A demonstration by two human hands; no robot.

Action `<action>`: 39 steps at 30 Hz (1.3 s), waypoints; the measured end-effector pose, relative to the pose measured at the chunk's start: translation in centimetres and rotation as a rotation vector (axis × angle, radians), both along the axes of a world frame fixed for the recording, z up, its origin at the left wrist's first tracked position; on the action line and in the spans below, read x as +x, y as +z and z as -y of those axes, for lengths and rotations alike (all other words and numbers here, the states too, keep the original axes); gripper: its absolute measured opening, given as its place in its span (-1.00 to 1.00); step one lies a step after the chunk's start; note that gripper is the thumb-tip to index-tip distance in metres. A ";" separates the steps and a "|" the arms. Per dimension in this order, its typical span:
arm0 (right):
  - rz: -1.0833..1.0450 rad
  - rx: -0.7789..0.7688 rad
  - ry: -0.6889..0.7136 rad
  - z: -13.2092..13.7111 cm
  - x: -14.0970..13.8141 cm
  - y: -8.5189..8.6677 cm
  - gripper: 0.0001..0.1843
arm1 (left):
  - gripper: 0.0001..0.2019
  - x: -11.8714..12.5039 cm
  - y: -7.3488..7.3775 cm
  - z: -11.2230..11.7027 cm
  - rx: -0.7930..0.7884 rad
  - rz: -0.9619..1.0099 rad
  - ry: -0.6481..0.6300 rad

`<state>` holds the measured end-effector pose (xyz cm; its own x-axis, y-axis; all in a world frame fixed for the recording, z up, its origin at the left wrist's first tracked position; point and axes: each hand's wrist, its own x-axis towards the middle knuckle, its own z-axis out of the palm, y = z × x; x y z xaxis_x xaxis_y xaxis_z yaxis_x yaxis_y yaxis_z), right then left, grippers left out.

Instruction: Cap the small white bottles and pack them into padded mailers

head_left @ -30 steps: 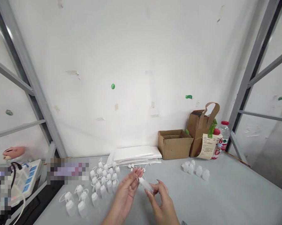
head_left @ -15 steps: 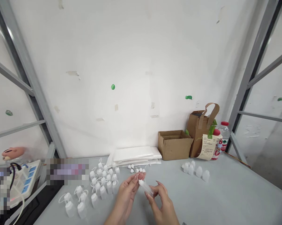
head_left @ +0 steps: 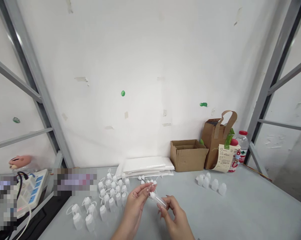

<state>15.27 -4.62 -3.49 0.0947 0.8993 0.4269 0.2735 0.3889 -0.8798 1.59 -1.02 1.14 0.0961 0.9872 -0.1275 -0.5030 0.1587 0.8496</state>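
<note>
Fixed items sit slightly farther right than in the earlier frame, consistent with a small turn of the head camera; both hands and the bottle keep nearly the same arrangement. Head view: the right hand [head_left: 174,213] pinches the lower end of a translucent bottle [head_left: 160,201] between thumb and fingers. The bottle is tilted above the desk [head_left: 240,213], its white top toward the left hand [head_left: 137,203]. Left thumb and fingertips are drawn together at that top; whether they grip it cannot be told. The step in hand appears to be work on the bottle's top; the next move calls for a steady right-hand hold and accurate left fingertip placement. On the desk, bottles with white tops [head_left: 112,204] stand in a group to the left, loose white caps [head_left: 142,182] lie behind the hands, and small translucent containers [head_left: 214,185] stand to the right. Flat white packets [head_left: 145,164], a cardboard box [head_left: 190,161] and a paper bag [head_left: 210,146] line the white wall [head_left: 145,66], between grey metal posts [head_left: 44,90].
</note>
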 end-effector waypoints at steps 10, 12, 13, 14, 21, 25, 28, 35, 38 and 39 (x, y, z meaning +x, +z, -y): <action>0.311 -0.084 0.125 -0.1 0.6 0.6 -0.78 | -0.65 0.1 0.0 0.8 0.316 -0.436 0.051; 0.318 -0.063 0.062 -0.6 0.8 0.8 -0.80 | -0.68 0.0 -0.4 1.5 0.630 -0.715 0.262; 0.313 -0.065 0.017 -1.0 0.9 0.9 -0.80 | -0.65 0.0 -0.5 1.8 0.821 -0.843 0.367; 0.307 -0.077 -0.020 -1.5 1.1 1.2 -0.79 | -0.60 0.0 -0.6 2.1 1.008 -0.949 0.448; 0.525 -0.175 0.040 -6.7 -1.8 3.7 -0.85 | -0.61 1.0 -1.6 2.6 1.511 -1.146 0.456; 0.701 -0.182 0.057 -9.7 -5.4 3.6 -0.89 | -0.59 1.0 -2.4 2.5 1.446 -1.154 0.408; 0.755 -0.160 0.062 -10.9 -7.1 2.7 -0.91 | -0.59 1.1 -2.8 2.5 1.421 -1.129 0.397; 0.844 -0.125 0.039 -11.3 -7.3 1.8 -0.89 | -0.58 1.3 -2.8 2.8 1.375 -1.100 0.372; 0.870 -0.093 0.038 -10.4 -5.8 2.4 -0.83 | -0.56 0.8 -2.4 2.8 1.332 -1.105 0.362; 0.876 -0.082 0.035 -10.0 -5.0 2.6 -0.78 | -0.56 0.7 -2.3 2.8 1.299 -1.101 0.372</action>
<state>10.27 5.34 -0.86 -0.2644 0.9266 0.2674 0.8523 0.3543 -0.3849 2.27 -3.83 -1.19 0.2800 0.4388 0.8538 0.4997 -0.8260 0.2607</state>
